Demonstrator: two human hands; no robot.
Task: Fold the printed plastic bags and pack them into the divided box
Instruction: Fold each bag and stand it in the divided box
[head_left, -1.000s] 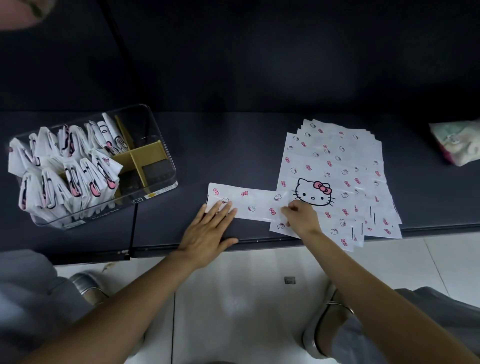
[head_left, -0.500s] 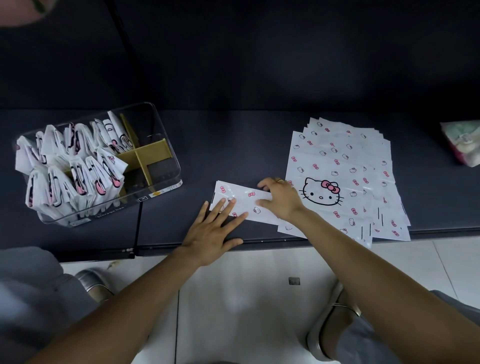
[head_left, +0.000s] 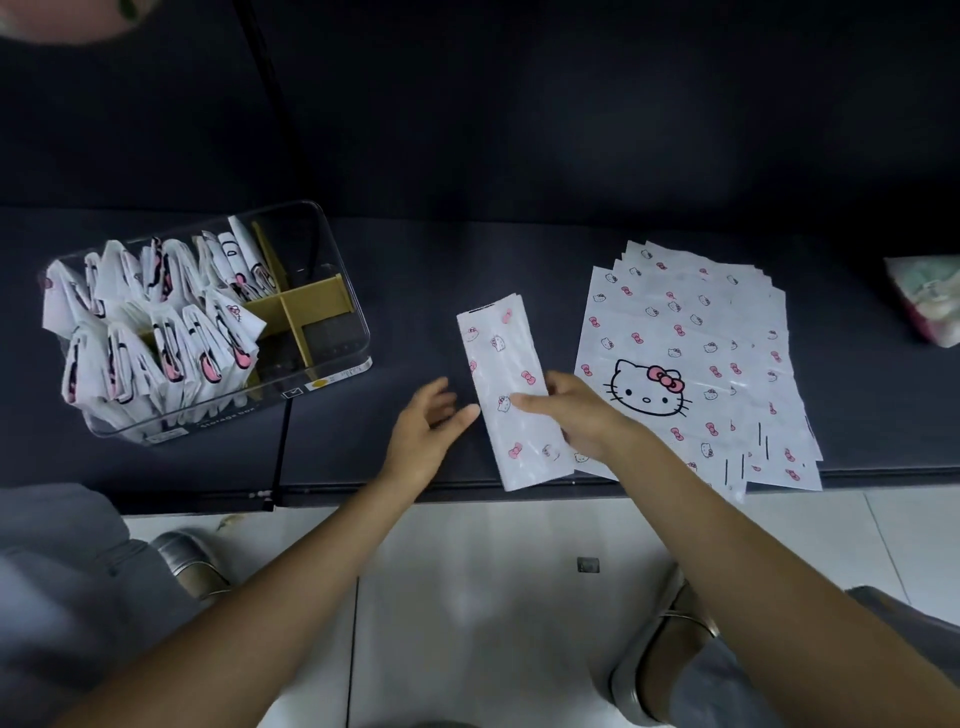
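**Folded strip in the right hand, box half full**

The right hand (head_left: 582, 410) holds a bag folded into a long narrow strip (head_left: 511, 395) near the front edge of the dark table (head_left: 467, 270); its grip is closed on the strip's right edge, fingers lying across the top. The strip runs away from the person, its near end overlapping the table's front edge. The left hand (head_left: 428, 431) hovers just beside the strip's left edge, grip released, fingers loosely spread. To the right lies a fanned stack of flat printed bags (head_left: 691, 353), cat face uppermost. At the left stands the clear divided box (head_left: 332, 358), its left compartments packed with folded bags (head_left: 156, 322), the right ones showing yellow dividers (head_left: 311, 296).
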